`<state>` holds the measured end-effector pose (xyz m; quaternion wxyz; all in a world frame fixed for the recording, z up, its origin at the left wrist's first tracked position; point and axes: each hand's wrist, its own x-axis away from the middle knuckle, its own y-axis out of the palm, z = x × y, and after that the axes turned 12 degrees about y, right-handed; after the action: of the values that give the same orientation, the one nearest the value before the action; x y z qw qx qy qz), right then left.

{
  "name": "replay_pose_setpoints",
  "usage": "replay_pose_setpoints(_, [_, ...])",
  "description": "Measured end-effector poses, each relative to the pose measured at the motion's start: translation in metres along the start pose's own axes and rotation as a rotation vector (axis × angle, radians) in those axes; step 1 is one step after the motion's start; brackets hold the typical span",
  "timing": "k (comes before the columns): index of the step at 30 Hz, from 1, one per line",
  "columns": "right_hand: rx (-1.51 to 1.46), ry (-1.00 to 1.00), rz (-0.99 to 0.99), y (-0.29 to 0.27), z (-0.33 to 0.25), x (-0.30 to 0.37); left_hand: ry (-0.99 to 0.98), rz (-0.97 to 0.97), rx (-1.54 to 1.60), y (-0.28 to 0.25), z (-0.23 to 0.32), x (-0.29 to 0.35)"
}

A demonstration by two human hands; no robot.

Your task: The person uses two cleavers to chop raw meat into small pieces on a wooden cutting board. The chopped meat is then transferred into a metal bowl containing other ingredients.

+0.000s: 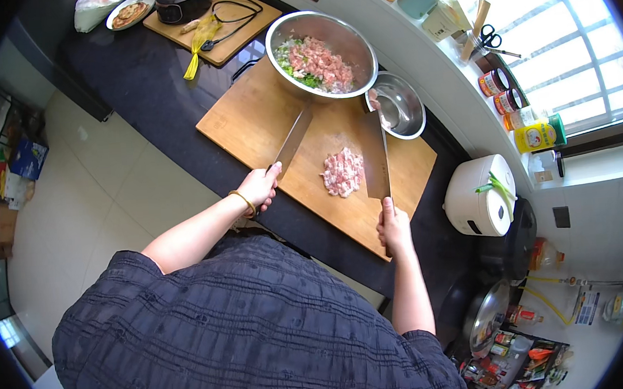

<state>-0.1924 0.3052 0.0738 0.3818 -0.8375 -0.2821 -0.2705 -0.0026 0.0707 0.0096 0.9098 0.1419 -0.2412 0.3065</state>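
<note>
plainly 2 hands (395,227) grip 2 cleavers (376,156); labelled jars (494,82) by window (555,33)

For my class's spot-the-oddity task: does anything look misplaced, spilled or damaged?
Green stalks lie atop the white cooker, an unusual spot for food, so they look misplaced. No spill or damage stands out.

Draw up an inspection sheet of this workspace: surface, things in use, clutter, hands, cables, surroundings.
Surface: large wooden board on dark counter
Things in use: chopped meat on the board; large bowl of meat and greens; small bowl beside it
Clutter: plate of food, white bag, far left
Hands: left hand holds a knife; right hand holds a cleaver
Cables: black plug and cord on a smaller board
Surroundings: rice cooker, jars, window
</note>
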Motion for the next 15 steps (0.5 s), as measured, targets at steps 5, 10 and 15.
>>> replay_pose_setpoints(5, [0.158,0.119,0.035,0.008,0.009,-0.016,0.001,0.003,0.013,0.001,0.002,-0.001])
replay_pose_setpoints(10, [0.067,-0.044,0.12,0.016,0.041,-0.031,-0.009,-0.018,0.021,0.002,0.001,-0.001])
replay_pose_setpoints(15, [0.094,0.087,0.015,-0.007,-0.005,-0.007,-0.009,-0.011,0.029,-0.001,-0.002,-0.001])
